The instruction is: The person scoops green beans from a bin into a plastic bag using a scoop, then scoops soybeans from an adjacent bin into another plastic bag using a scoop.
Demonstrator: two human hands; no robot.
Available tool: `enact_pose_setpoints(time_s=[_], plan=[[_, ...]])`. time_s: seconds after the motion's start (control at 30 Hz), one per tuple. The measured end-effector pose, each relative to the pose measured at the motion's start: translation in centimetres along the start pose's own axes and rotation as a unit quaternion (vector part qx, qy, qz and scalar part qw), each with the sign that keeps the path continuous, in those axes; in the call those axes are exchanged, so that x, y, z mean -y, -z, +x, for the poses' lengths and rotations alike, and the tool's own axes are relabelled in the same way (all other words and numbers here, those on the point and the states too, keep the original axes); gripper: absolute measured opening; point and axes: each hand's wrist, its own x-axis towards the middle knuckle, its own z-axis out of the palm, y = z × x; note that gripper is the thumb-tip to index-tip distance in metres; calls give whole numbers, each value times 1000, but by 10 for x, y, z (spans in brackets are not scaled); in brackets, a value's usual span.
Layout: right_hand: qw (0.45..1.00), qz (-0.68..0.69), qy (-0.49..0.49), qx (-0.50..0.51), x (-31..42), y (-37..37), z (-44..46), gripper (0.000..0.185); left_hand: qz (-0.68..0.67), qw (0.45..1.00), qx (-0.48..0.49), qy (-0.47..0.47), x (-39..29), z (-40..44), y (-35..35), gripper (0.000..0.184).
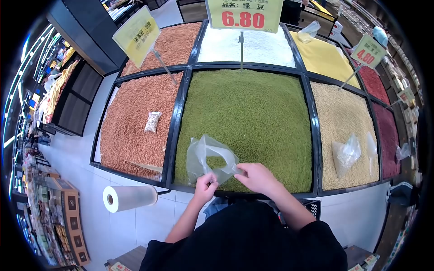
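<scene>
A clear plastic bag (195, 158) lies over the near left part of a bin of green mung beans (253, 122), its mouth spread into a ring through which beans show. My left hand (206, 186) pinches the near rim of the bag with closed fingers. On the other side, my right hand (257, 177) grips the bag's right edge between thumb and fingers. Both hands are above the front edge of the bin. Whether anything is inside the bag I cannot make out.
Left of the beans is a bin of peanuts (131, 122) with a small filled packet (152, 122) on top. On the right, pale grains (346, 110) hold a clear bag (347, 156). A roll of plastic bags (135, 198) sticks out at front left. Price signs (244, 16) rise above the bins.
</scene>
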Motion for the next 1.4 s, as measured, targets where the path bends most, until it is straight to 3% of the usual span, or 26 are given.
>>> enact_pose_setpoints(time_s=[0.17,0.23,0.47,0.53,0.57,0.67,0.77,0.8,0.87,1.03,1.1,1.4], plan=[[995,-47,71,-47,-13,-15,0,30,-2,999,-36,0,1,-4,-7,8],[983,-123,95,-95,-19,-21,-3,31,-12,999,-42,14,4,-5,-10,8],[977,-43,144,-151,-57,-21,-20,36,-8,998,-64,11,2,-7,-16,8],[980,150,76,-108,-69,-14,-34,37,-17,996,-74,42,5,-8,-17,7],[979,151,74,-111,-79,-14,-40,37,-16,997,-70,42,6,-9,-18,7],[941,248,7,-231,-120,-15,-52,35,-12,996,-85,30,7,-10,-22,7],[902,199,-96,-372,-164,1,-52,32,-36,993,-90,62,3,-9,-26,12],[901,198,-97,-372,-179,6,-51,32,-54,990,-105,74,0,-9,-28,15],[848,152,-166,-480,-207,18,-51,30,-73,987,-117,87,-4,-9,-33,18],[845,41,-253,-470,-261,43,-55,34,-26,990,-141,6,-1,-6,-39,22],[843,36,-268,-465,-269,43,-51,33,-29,989,-142,26,3,-7,-37,22],[861,75,-230,-446,-263,9,-9,32,-21,988,-153,27,11,-1,-40,23]])
